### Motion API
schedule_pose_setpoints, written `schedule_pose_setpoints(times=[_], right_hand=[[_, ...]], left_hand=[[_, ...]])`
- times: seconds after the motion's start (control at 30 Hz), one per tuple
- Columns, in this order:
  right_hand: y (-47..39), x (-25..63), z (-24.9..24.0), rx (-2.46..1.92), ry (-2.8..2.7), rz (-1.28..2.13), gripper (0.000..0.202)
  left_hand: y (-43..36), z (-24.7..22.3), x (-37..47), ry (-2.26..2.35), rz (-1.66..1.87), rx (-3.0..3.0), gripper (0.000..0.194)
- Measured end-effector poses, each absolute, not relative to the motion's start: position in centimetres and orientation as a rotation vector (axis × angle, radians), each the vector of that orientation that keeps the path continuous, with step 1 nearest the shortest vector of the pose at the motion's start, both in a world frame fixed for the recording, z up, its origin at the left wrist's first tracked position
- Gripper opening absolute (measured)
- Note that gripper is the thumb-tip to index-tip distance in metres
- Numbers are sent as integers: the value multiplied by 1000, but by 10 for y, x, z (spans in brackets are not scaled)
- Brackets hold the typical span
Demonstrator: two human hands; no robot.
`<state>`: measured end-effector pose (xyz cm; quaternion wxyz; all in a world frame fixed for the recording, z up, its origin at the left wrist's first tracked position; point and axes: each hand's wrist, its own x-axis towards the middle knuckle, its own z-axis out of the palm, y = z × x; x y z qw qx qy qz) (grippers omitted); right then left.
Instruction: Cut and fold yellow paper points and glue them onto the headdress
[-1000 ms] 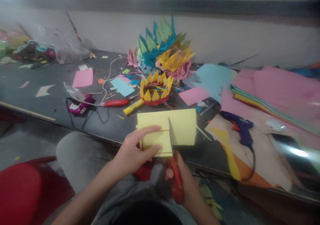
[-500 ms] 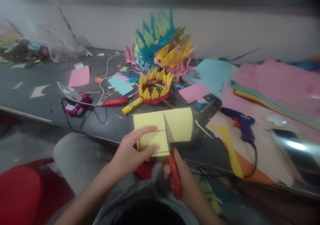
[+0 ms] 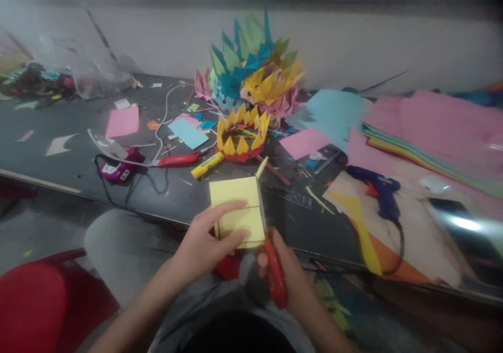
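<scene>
A: Location of the yellow paper (image 3: 238, 190)?

B: Held up at the near edge of the desk (image 3: 78, 122), about mid-length.

A: Fingers?

B: Left hand (image 3: 214, 232): thumb and forefinger spread across the paper's upper face, gripping it. The others are mostly hidden beneath. Right hand (image 3: 293, 277): closed around the red handles of the scissors (image 3: 277, 279).

A: Progress?

B: Blades run along the paper's right side, pointing at its far right corner. Judgement: this cut is at or near its end. A slim pale-yellow strip (image 3: 262, 167) stands up at that corner; joined or loose, I cannot tell.

A: Remaining?

B: Dark lines cross the sheet; no cut visible along them. Whether they call for one is unclear.

A: Assembled pieces?

B: A yellow-and-red spiked ring (image 3: 242, 146) beyond the paper, and a spiky multicoloured paper stack (image 3: 251, 69) toward the back edge. Both look built up.
</scene>
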<state>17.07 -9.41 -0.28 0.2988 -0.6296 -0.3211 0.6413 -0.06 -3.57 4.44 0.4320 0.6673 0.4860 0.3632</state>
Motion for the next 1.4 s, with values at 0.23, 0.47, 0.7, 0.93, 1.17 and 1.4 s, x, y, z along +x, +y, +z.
schedule_pose_setpoints(times=[0.23,0.47,0.7,0.93,1.17,1.4], right_hand=[[-88,170,7,-1421,-690,1715,53],[-82,185,17,-1113,-982,1634,58],[-76,179,38,-1367,-819,1630,45],[-70,195,36,-1411,-1055,1520,28],[-62,214,44,-1429,-1120,1505,31],[-52,221,48,-1493,-1219,1174,32]], left_hand=[[-34,49,1,1247,887,1538,36],[-34,51,-1,1187,846,1480,37],[-41,47,11,1043,829,1469,35],[-35,41,8,1123,881,1555,24],[-20,58,-4,968,599,1673,15],[-13,65,-11,843,329,1656,20]])
